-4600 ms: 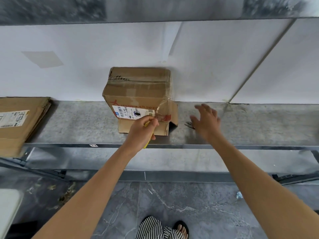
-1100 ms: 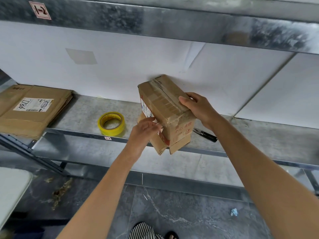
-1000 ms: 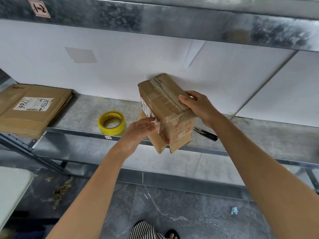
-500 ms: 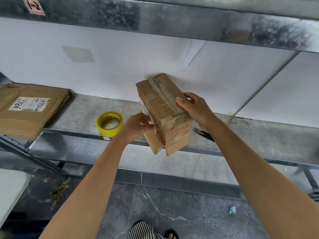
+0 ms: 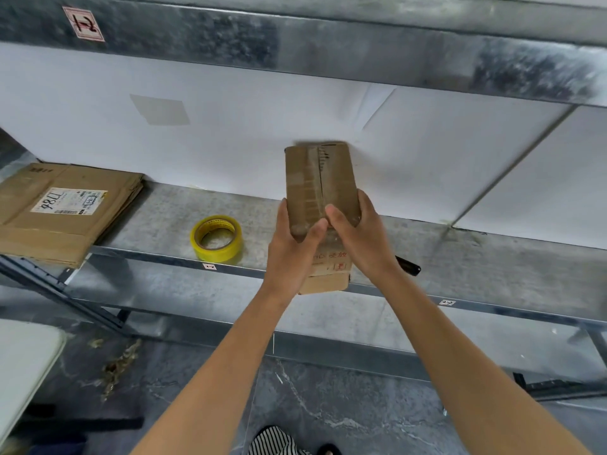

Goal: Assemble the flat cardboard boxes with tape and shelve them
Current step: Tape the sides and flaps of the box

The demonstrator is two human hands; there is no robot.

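Bare forearms [image 5: 213, 372], black-and-white striped garment [image 5: 272, 441] below

Upper left: red-bordered sticker [image 5: 83, 24] on the upper shelf beam [image 5: 328, 50], handwritten "1-2", turned sideways. Left: white shipping label [image 5: 69, 201] on the flat cardboard stack [image 5: 49, 234], big digits upside down, roughly "98LL"; fine print too small. Centre: box [image 5: 320, 182] near face has red Chinese print, blurred. Shelf-edge tag [image 5: 209, 266]: unreadable.

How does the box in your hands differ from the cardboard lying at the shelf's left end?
The held box is set up, with tape over its top seam; the flat cardboard is collapsed. The left hand and right hand grip the held box; the flat cardboard lies on the shelf. Both are brown cardboard.
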